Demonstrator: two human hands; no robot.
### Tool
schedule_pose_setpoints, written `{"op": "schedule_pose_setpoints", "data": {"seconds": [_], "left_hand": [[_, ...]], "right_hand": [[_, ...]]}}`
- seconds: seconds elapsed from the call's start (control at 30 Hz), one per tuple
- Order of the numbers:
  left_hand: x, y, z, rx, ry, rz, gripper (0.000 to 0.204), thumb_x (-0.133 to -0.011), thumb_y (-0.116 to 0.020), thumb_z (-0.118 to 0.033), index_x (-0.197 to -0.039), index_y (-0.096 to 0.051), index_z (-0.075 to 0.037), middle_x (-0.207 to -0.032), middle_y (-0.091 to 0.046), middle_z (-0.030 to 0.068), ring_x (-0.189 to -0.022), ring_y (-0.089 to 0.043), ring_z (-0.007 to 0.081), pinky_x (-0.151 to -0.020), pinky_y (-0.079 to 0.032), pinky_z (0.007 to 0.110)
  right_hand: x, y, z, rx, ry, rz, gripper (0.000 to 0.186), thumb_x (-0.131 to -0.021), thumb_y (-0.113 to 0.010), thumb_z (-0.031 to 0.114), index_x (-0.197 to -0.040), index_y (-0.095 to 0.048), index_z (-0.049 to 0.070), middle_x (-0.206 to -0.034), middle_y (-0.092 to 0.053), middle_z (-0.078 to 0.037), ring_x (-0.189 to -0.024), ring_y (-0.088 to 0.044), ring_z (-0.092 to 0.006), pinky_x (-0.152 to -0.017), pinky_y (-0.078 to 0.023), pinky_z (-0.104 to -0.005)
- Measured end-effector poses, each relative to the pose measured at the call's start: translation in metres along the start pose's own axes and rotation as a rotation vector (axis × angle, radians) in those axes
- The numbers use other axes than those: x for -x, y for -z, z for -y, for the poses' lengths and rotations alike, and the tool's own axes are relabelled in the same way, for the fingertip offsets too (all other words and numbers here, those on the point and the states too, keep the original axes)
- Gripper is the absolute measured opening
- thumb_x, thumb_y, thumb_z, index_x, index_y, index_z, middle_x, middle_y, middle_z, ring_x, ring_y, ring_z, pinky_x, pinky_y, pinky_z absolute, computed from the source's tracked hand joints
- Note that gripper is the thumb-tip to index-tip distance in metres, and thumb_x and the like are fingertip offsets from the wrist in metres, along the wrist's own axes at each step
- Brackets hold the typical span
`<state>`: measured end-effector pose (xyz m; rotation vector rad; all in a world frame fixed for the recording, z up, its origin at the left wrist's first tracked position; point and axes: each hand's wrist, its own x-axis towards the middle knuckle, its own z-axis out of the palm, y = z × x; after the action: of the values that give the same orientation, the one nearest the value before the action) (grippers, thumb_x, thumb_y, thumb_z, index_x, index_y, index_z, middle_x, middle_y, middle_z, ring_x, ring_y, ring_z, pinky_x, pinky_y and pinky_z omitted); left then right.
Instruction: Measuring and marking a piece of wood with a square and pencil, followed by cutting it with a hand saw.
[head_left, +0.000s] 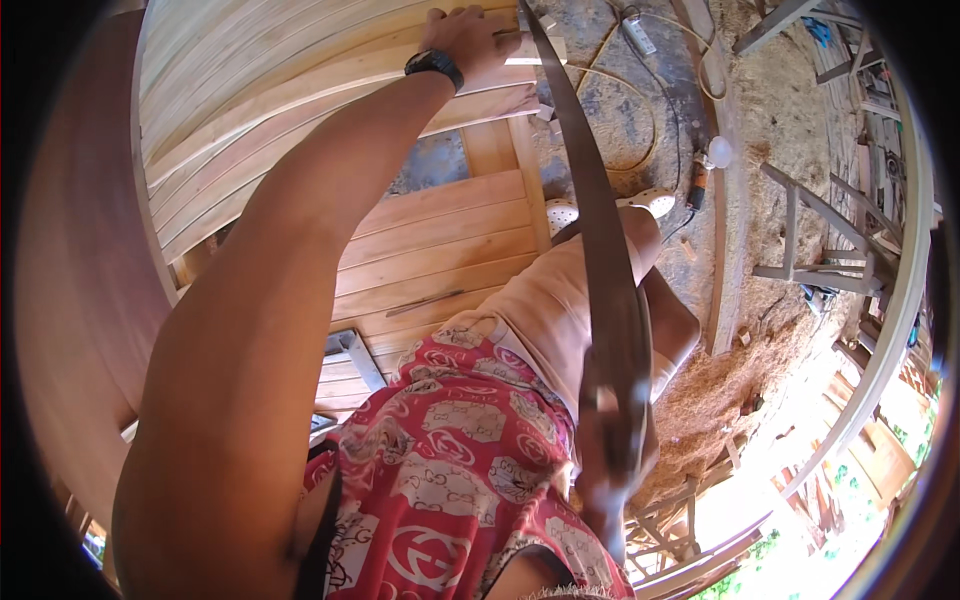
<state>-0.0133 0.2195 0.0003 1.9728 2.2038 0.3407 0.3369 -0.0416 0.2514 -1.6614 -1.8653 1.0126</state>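
Head view: a handsaw (pixel 590 180), spanning lower right to top centre, is grasped by blurred fingers of the right hand (pixel 598 460), while an upper-left board (pixel 320 88) lies under the left hand (pixel 470 42), whose grip cannot be told; sawing seems in hand, steady strokes needed.

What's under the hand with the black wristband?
Pale wooden planks show beside and just below the left hand. Whatever lies directly beneath its palm is covered and can't be seen.

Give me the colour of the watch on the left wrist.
The watch is black, best seen in the head view.
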Motion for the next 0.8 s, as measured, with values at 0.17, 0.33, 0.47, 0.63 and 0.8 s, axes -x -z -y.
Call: {"op": "schedule_pose_setpoints", "data": {"seconds": [0.17,0.33,0.47,0.63,0.8], "left_hand": [[0.003,-0.022,0.014,-0.110,-0.125,-0.289,0.029,-0.097,-0.059,-0.046,-0.093,-0.073,-0.021,-0.083,-0.068,0.0006,-0.090,-0.067,0.0235,-0.083,-0.044,0.048],[0.004,-0.026,0.018,-0.045,-0.169,-0.295,0.026,-0.096,-0.061,-0.043,-0.090,-0.072,-0.020,-0.086,-0.068,0.0011,-0.089,-0.066,0.0263,-0.078,-0.047,0.046],[0.006,-0.018,0.012,-0.050,-0.209,-0.286,0.027,-0.096,-0.059,-0.042,-0.090,-0.072,-0.018,-0.087,-0.068,0.0035,-0.091,-0.067,0.0288,-0.079,-0.048,0.048],[-0.009,-0.006,-0.001,0.015,-0.005,-0.252,0.033,-0.099,-0.054,-0.043,-0.099,-0.074,-0.017,-0.094,-0.069,0.0095,-0.098,-0.066,0.0327,-0.085,-0.048,0.053],[-0.031,-0.007,-0.022,0.040,0.481,-0.217,0.037,-0.097,-0.052,-0.042,-0.106,-0.075,-0.015,-0.111,-0.072,0.0110,-0.110,-0.066,0.0341,-0.095,-0.048,0.052]], "right_hand": [[-0.017,-0.008,0.005,-0.045,-0.218,0.007,0.014,-0.079,-0.072,0.005,-0.090,-0.066,-0.001,-0.087,-0.068,-0.014,-0.066,-0.060,-0.0191,-0.061,-0.049,-0.0331],[-0.195,-0.123,-0.036,-0.166,-0.104,0.033,0.028,-0.085,-0.075,0.024,-0.098,-0.069,0.000,-0.074,-0.067,-0.015,-0.065,-0.061,-0.0221,-0.067,-0.051,-0.0388],[-0.242,-0.154,-0.038,-0.250,-0.033,0.010,0.032,-0.083,-0.076,0.027,-0.092,-0.070,-0.003,-0.073,-0.068,-0.017,-0.068,-0.065,-0.0248,-0.070,-0.052,-0.0406],[-0.254,-0.146,-0.020,-0.372,0.001,-0.003,0.033,-0.082,-0.078,0.027,-0.094,-0.070,-0.003,-0.071,-0.068,-0.016,-0.069,-0.067,-0.0248,-0.070,-0.052,-0.0403],[-0.268,-0.154,-0.038,-0.505,-0.051,0.133,0.030,-0.081,-0.079,0.022,-0.097,-0.071,-0.001,-0.070,-0.068,-0.015,-0.069,-0.068,-0.0248,-0.069,-0.053,-0.0405]]}}
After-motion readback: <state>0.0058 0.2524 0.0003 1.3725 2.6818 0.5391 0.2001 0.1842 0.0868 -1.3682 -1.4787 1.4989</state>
